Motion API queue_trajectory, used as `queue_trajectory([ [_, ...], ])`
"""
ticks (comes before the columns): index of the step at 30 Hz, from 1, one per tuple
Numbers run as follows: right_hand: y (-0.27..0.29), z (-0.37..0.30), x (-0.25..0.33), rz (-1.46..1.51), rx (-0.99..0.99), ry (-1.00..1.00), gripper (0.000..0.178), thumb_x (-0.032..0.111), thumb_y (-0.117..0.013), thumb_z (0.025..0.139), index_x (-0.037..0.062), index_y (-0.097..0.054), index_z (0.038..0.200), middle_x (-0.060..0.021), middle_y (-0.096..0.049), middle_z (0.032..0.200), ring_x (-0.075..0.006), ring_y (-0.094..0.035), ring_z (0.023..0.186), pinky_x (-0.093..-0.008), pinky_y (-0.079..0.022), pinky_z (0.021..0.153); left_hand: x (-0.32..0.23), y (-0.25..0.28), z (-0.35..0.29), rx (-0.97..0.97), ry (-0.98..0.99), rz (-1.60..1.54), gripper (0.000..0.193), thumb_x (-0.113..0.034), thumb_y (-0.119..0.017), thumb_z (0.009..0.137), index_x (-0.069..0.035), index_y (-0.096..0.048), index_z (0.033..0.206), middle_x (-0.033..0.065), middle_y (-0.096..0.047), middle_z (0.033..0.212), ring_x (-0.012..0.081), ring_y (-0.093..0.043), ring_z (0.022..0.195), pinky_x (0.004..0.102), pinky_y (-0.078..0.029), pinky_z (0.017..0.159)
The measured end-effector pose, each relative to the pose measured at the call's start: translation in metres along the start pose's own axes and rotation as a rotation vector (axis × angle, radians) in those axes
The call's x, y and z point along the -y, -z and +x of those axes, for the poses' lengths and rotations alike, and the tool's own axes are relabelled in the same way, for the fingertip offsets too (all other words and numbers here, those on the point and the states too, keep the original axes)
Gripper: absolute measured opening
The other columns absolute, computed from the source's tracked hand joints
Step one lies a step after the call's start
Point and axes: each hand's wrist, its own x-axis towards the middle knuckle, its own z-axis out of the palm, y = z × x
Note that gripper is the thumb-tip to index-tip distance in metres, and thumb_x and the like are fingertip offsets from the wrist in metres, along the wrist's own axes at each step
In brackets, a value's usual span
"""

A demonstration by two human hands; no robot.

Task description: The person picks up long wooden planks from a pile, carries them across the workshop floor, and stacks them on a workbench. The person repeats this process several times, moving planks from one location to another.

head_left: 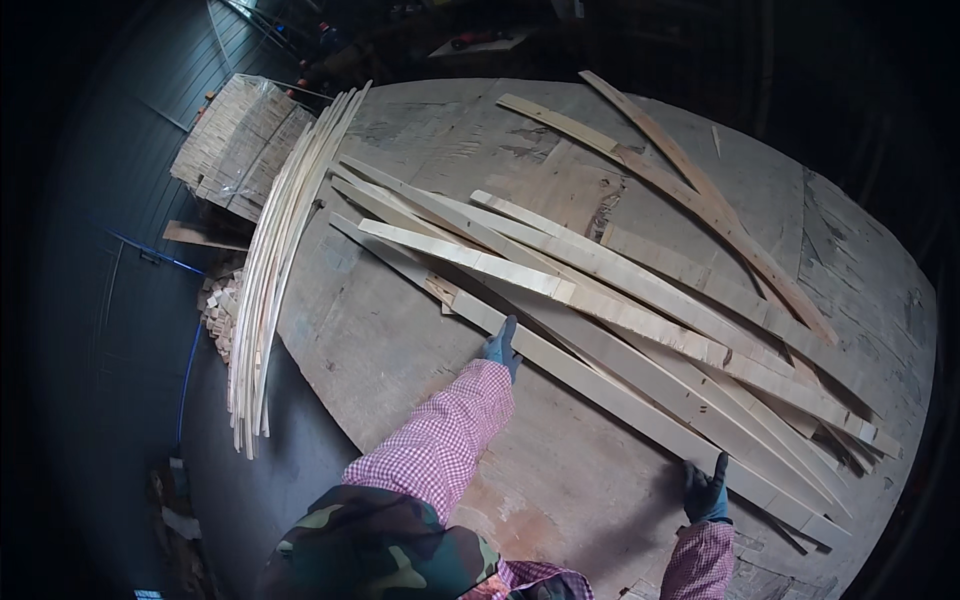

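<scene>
A long, pale wooden strip [620, 403] lies nearest me on the wide wooden table, slanting from upper left to lower right. My left hand [503, 345], in a grey-blue glove, is closed on its near edge toward the left end, with a digit over the top. Farther along, toward the right end, my gloved right hand [707, 492] grips the same edge, one digit stretched up against the wood. The undersides of both hands are hidden. Just beyond lie several more long strips [570, 290], loosely piled and crossing one another.
Two longer boards [720, 215] cross at the table's far right. Along the left edge, a bundle of thin strips [290, 230] hangs over the worn tabletop [400, 350]. Beyond it stand a plastic-wrapped wood stack [240, 145] and a pile of small wood pieces [220, 305].
</scene>
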Motion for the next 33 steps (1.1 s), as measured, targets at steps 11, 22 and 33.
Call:
queue_trajectory([
  [11,-0.032,0.023,0.047,-0.028,-0.052,0.069,0.049,0.042,-0.060,0.083,0.0096,-0.049,0.118,-0.0121,-0.057,0.107,-0.0222,-0.056,0.099,-0.0277,-0.050,0.078,-0.003,-0.010,0.027,0.346,-0.163,-0.085,0.070,-0.017,-0.065,0.080,-0.010,-0.025,0.137,0.0082,-0.039,0.134,0.0206,-0.038,0.123,0.0418,-0.033,0.099],
  [22,0.006,-0.126,-0.101,-0.568,0.246,0.028,0.035,0.030,-0.043,0.091,0.0092,-0.043,0.119,-0.0163,-0.054,0.114,-0.0281,-0.057,0.095,-0.0389,-0.047,0.077,0.108,0.324,-0.110,0.410,-0.217,0.355,0.066,-0.008,-0.063,0.081,0.001,-0.026,0.135,0.0125,-0.031,0.140,0.0196,-0.032,0.128,0.0292,-0.029,0.104],
  [33,-0.082,-0.214,-0.322,-1.696,0.820,0.367,0.030,0.024,-0.050,0.082,0.0106,-0.046,0.108,-0.0140,-0.053,0.108,-0.0253,-0.052,0.094,-0.0362,-0.044,0.072,0.112,0.567,-0.143,-0.135,-0.365,0.237,0.058,-0.023,-0.069,0.077,-0.003,-0.044,0.125,0.0134,-0.045,0.130,0.0228,-0.040,0.123,0.0322,-0.032,0.102],
])
